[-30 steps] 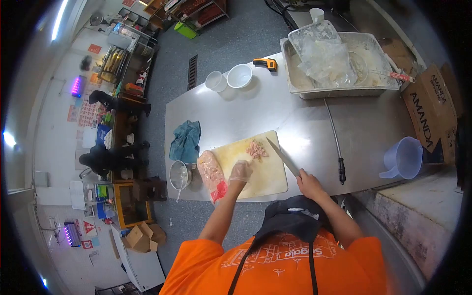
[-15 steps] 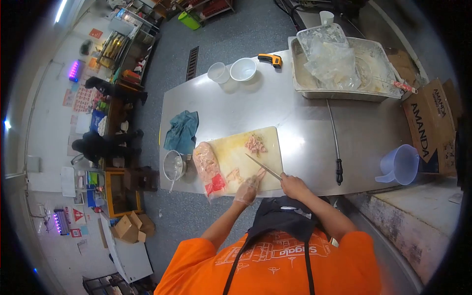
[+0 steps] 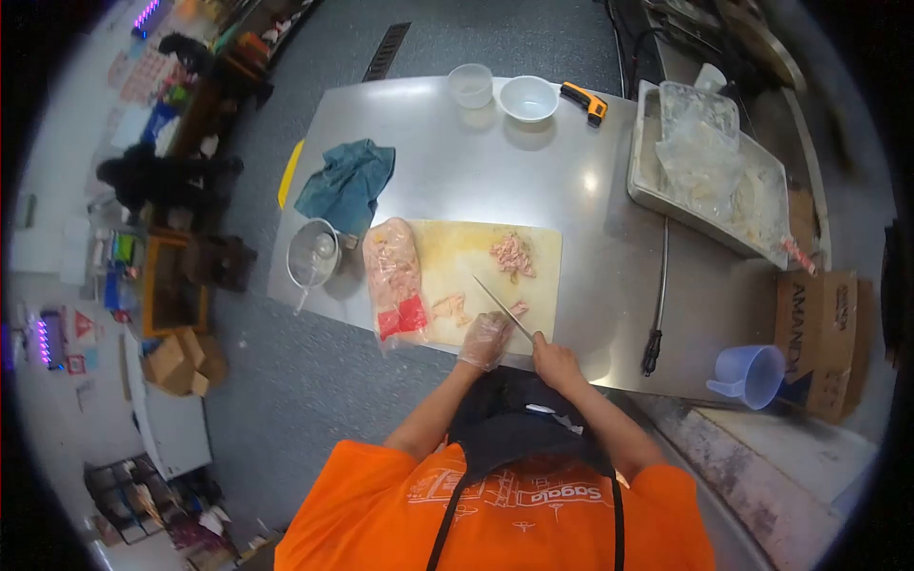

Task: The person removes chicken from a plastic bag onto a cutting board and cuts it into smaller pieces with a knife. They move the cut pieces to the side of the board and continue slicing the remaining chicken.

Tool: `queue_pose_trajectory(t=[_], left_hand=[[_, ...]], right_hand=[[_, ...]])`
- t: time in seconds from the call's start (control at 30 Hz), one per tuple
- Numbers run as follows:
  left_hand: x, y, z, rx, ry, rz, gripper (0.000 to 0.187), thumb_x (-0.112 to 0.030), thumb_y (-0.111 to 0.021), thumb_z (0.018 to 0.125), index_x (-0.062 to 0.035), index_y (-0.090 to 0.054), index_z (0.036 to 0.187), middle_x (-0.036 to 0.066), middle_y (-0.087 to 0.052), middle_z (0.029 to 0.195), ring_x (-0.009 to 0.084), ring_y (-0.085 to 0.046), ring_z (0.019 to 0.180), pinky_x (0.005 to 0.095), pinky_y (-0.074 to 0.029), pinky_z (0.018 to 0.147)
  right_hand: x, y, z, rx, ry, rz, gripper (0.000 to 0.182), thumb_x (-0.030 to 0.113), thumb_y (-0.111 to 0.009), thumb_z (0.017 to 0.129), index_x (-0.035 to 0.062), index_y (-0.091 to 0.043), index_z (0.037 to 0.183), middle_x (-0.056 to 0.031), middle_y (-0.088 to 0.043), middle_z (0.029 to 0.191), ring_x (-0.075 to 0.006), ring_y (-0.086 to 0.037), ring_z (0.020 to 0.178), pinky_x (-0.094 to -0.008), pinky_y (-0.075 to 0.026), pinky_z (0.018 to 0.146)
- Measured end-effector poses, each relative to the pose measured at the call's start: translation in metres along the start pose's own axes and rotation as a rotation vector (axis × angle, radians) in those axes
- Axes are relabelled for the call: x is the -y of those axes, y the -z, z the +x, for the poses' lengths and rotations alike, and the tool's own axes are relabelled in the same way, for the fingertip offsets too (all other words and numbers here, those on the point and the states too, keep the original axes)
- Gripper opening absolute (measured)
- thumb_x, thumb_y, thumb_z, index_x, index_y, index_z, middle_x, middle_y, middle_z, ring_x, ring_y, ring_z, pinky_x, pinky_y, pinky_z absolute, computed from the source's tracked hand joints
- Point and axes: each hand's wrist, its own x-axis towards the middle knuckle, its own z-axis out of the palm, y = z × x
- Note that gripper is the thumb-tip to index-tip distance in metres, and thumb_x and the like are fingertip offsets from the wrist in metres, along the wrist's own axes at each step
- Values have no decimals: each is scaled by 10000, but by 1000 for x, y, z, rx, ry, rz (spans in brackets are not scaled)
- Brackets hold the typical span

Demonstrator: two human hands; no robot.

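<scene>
My right hand (image 3: 555,364) is closed round the handle of a knife (image 3: 502,306), its blade slanting up and left over the white cutting board (image 3: 539,251). My left hand (image 3: 486,341), in a clear plastic glove, has its fingers bent on a strip of raw meat close beside the blade. The strip's end (image 3: 518,309) shows on the blade's right side. A pile of chopped meat (image 3: 512,255) lies at the board's upper right. Pale meat scraps (image 3: 450,307) lie left of my left hand. A clear bag of raw meat (image 3: 392,266) with a red label covers the board's left edge.
Left on the steel table (image 3: 428,162) are a teal cloth (image 3: 348,181) and a clear container (image 3: 313,253). Two bowls (image 3: 529,99) and an infrared thermometer (image 3: 586,103) stand at the back. Rightward are a floury tray (image 3: 705,224), a metal rod (image 3: 659,295) and a jug (image 3: 749,375).
The view has tilted and shifted, so the table sits differently in it. My left fingers are now nearer the knife blade, and less of the meat strip shows.
</scene>
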Motion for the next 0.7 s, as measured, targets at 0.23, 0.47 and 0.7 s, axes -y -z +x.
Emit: queue_pose_trajectory(t=[0.23, 0.47, 0.7], left_hand=[[32, -16, -13, -93, -182, -110, 255, -120, -600, 834, -16, -635, 1065, 146, -615, 1043, 282, -592, 937, 375, -470, 804], [38, -37, -29, -177, -149, -161, 222, -153, -557, 828, -28, -638, 992, 131, -626, 1052, 272, -609, 965, 377, -494, 847], [42, -37, -27, -273, -174, -313, 148, -120, -583, 807, -20, -621, 910, 152, -629, 964, 299, -624, 879, 394, -499, 774]], right_hand=[[29, -6, 13, 75, -110, -130, 215, 199, -484, 978, 31, -418, 1094, -271, -643, 719, -500, -643, 707, -602, -503, 650], [45, -10, 48, 32, -58, -179, 272, 200, -462, 988, 10, -409, 1174, -291, -633, 709, -497, -634, 657, -600, -489, 603], [62, -7, 86, 29, -88, -202, 298, 203, -471, 986, -1, -406, 1192, -314, -648, 798, -504, -648, 753, -601, -501, 663]])
